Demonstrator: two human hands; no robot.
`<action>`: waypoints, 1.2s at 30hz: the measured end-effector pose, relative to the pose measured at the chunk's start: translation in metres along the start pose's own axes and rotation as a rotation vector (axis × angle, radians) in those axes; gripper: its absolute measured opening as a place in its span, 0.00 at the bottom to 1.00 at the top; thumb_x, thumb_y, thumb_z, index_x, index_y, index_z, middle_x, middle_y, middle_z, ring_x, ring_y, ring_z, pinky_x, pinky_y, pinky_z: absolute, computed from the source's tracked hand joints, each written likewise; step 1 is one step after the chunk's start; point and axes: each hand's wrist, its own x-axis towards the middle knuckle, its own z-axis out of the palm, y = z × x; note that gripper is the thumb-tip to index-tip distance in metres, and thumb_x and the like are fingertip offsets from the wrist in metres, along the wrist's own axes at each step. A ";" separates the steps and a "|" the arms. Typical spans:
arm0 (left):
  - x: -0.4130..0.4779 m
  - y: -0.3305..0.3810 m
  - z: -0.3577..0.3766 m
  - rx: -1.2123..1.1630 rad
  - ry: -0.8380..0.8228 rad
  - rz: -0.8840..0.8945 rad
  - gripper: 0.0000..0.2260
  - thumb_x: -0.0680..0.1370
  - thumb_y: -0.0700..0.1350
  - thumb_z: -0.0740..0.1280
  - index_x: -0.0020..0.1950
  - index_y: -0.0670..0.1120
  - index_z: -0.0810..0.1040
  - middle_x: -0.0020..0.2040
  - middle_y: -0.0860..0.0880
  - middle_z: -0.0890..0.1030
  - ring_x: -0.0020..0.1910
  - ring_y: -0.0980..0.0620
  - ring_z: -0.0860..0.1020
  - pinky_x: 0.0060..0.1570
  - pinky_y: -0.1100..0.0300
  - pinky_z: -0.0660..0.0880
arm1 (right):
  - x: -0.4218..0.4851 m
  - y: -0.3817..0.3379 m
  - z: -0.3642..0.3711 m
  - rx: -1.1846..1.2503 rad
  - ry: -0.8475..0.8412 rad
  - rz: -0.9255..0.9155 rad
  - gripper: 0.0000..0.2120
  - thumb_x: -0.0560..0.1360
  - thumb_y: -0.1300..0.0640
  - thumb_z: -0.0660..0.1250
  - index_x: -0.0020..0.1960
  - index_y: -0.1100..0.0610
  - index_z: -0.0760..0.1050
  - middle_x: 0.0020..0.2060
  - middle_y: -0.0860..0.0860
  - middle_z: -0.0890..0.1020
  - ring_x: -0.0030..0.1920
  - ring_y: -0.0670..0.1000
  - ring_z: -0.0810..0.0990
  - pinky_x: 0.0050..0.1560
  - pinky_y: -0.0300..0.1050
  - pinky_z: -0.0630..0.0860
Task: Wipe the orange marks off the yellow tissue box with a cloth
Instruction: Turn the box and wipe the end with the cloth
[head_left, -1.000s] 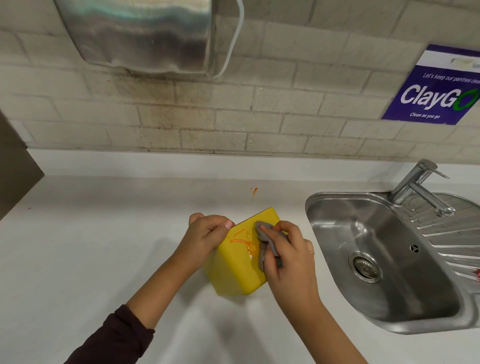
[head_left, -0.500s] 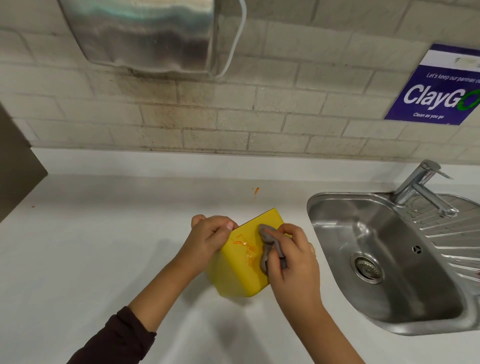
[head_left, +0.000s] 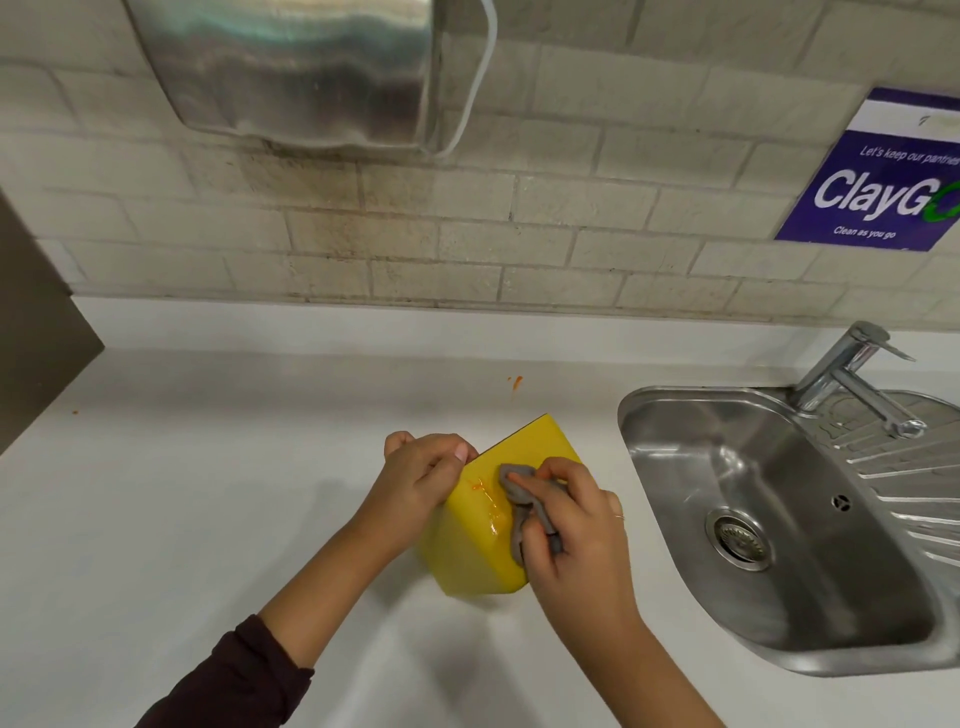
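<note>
The yellow tissue box (head_left: 475, 556) sits on the white table (head_left: 208, 519) just left of the sink, tipped up on a lower edge so that one broad face turns toward the camera; what it contains cannot be seen from this angle. The left hand (head_left: 421, 478) grips the box's upper left corner, fingers curled over the edge and thumb laid along the face. The right hand (head_left: 571, 525) holds a bunched grey cloth (head_left: 515, 483) in its curled fingers and presses it against the face of the box. Just left of the cloth, orange marks (head_left: 485, 491) are smeared across the yellow surface, with a wet sheen below them. A dark sleeve (head_left: 234, 675) covers the left forearm. The steel sink (head_left: 639, 415) shows a round drain strainer (head_left: 737, 535) at the bottom of its basin, and a chrome tap (head_left: 841, 374) stands at its back edge. A small orange fleck (head_left: 516, 383) lies on the table behind the box. On the tiled wall (head_left: 571, 234) hangs a purple sign (head_left: 883, 182) reading "Let's keep our pantries", cut off at the frame edge, then "ClayG" followed by a partly visible green letter, and "Clean as you go". A metal wall unit (head_left: 291, 67) with a white cord (head_left: 480, 78) hangs above.
</note>
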 end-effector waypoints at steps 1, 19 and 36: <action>0.000 0.000 0.000 -0.005 0.003 -0.006 0.24 0.70 0.63 0.45 0.43 0.54 0.78 0.41 0.57 0.79 0.54 0.48 0.64 0.48 0.71 0.59 | 0.001 -0.001 0.002 0.001 0.015 0.040 0.17 0.71 0.56 0.57 0.54 0.52 0.81 0.50 0.51 0.78 0.49 0.44 0.73 0.47 0.45 0.67; -0.001 0.000 0.001 -0.007 -0.001 -0.036 0.27 0.69 0.64 0.44 0.45 0.53 0.78 0.43 0.55 0.79 0.55 0.50 0.63 0.49 0.68 0.61 | 0.004 -0.007 0.010 0.037 0.017 0.162 0.22 0.70 0.53 0.52 0.57 0.50 0.79 0.50 0.45 0.73 0.48 0.38 0.70 0.52 0.46 0.65; 0.005 -0.004 -0.002 0.068 -0.054 0.045 0.30 0.72 0.65 0.43 0.41 0.43 0.74 0.40 0.40 0.77 0.47 0.43 0.71 0.56 0.56 0.57 | 0.012 0.000 -0.007 0.130 -0.345 -0.165 0.19 0.70 0.58 0.57 0.55 0.48 0.81 0.50 0.46 0.78 0.51 0.43 0.75 0.51 0.43 0.62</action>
